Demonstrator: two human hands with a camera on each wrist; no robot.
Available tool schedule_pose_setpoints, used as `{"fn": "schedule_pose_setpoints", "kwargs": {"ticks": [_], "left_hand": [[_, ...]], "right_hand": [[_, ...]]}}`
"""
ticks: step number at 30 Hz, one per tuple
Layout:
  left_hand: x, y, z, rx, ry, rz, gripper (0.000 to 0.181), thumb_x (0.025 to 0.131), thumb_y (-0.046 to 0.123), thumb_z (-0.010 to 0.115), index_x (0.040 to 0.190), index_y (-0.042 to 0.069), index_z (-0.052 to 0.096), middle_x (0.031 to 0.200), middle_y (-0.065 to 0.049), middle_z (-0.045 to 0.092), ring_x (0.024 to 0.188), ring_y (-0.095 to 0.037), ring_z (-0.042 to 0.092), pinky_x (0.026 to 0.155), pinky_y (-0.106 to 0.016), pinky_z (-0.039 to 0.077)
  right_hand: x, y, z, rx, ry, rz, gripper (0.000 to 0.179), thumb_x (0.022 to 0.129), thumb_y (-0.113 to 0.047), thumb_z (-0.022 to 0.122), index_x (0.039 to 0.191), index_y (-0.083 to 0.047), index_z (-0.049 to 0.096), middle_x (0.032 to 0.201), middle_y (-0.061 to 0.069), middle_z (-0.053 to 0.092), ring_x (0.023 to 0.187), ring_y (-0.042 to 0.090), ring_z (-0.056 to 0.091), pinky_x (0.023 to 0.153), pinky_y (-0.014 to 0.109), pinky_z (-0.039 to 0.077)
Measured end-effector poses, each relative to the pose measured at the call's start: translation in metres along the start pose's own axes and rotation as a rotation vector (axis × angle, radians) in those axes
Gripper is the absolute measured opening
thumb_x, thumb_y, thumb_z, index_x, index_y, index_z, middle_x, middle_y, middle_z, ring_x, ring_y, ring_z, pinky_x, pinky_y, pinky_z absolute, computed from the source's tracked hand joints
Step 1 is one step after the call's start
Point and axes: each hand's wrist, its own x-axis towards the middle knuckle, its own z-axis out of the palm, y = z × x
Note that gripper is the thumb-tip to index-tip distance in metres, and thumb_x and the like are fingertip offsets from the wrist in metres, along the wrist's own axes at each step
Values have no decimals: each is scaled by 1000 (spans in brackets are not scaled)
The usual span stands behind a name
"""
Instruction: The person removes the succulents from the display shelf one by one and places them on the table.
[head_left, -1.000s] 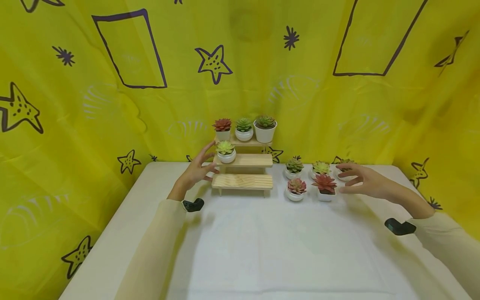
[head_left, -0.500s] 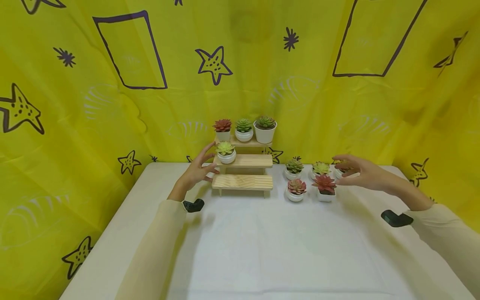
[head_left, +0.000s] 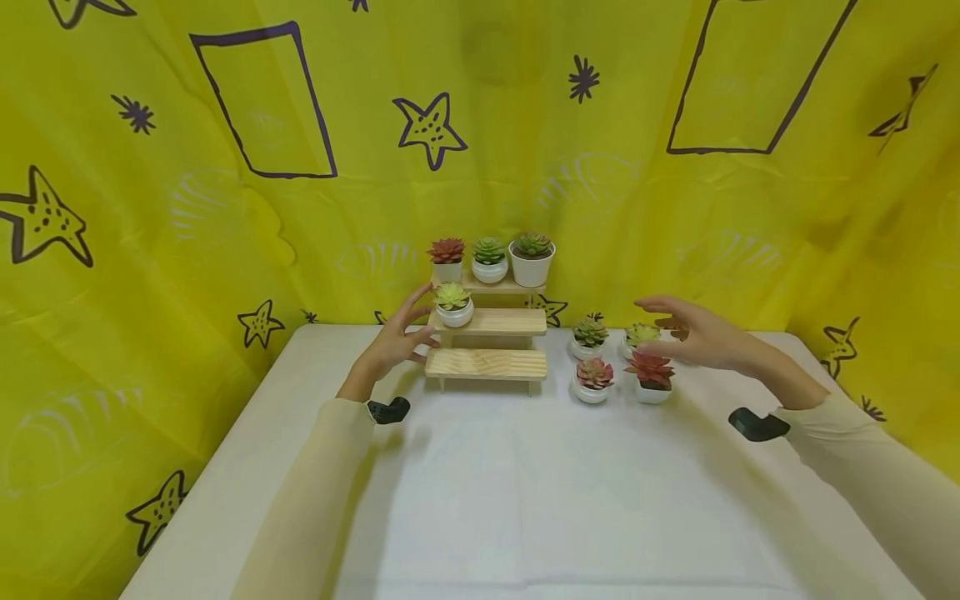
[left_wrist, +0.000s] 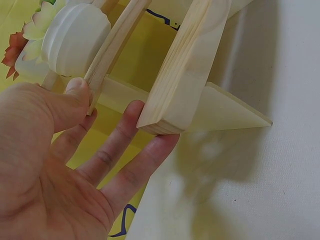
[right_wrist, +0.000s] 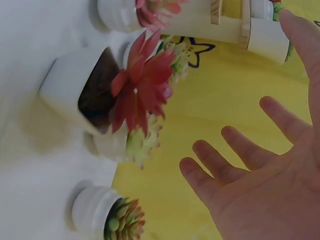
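My left hand (head_left: 390, 343) is at the left end of a three-tier wooden display stand (head_left: 485, 362). In the left wrist view its thumb and index finger (left_wrist: 74, 137) pinch the end of the middle tier, while other fingertips touch the bottom tier. A yellow-green succulent (head_left: 453, 305) in a round white pot sits on the middle tier beside the thumb. My right hand (head_left: 705, 337), fingers spread and holding nothing, hovers above the potted succulents on the right. Closest below it is a red succulent (right_wrist: 142, 85) in a square white pot; behind, a yellow-green one (head_left: 641, 335) is partly hidden.
On the top tier stand a red succulent (head_left: 447, 258), a green one (head_left: 489, 260) and a larger potted one (head_left: 532, 260). A pink succulent (head_left: 592, 380) and a green one (head_left: 588, 337) stand on the white table (head_left: 570, 500). A yellow patterned curtain (head_left: 495, 108) hangs behind.
My right hand has moved left and slightly up, from beside the rearmost right succulent to above the red one. My left hand stays at the stand.
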Motion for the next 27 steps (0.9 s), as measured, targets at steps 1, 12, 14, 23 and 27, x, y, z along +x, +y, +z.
{"fn": "schedule_pose_setpoints", "kwargs": {"ticks": [1,12,14,23,27], "left_hand": [[0,0,0,3,0,-1,75,107,13,55,163,46,17,166,-19,25,112,-44,65,77,-50,61],[0,0,0,-20,-10,3,75,107,12,55,162,48,18,166,-18,23,116,-49,63,79,-52,60],[0,0,0,-18,-12,6,75,108,12,55,162,48,18,166,-18,23,116,-49,63,79,-52,60],[2,-3,0,-9,-10,-2,74,108,12,54,162,48,18,166,-18,24,115,-47,64,78,-51,60],[2,-2,-1,-4,-2,-9,75,108,10,54,161,49,19,165,-19,26,114,-47,64,77,-49,61]], "right_hand": [[2,-3,1,-3,1,-2,76,97,-27,74,158,-6,34,159,27,33,138,54,40,109,71,32],[29,-24,18,37,34,-76,72,98,-26,73,158,-8,37,160,24,35,141,49,39,107,72,35],[35,-28,21,42,48,-79,72,97,-27,74,157,-8,38,159,24,37,140,48,40,107,71,36],[61,-50,40,56,74,-142,71,96,-23,75,155,-7,41,155,22,43,137,45,46,110,64,38],[74,-58,50,74,63,-154,73,95,-25,76,156,-7,39,155,21,45,136,43,47,109,62,40]]}}
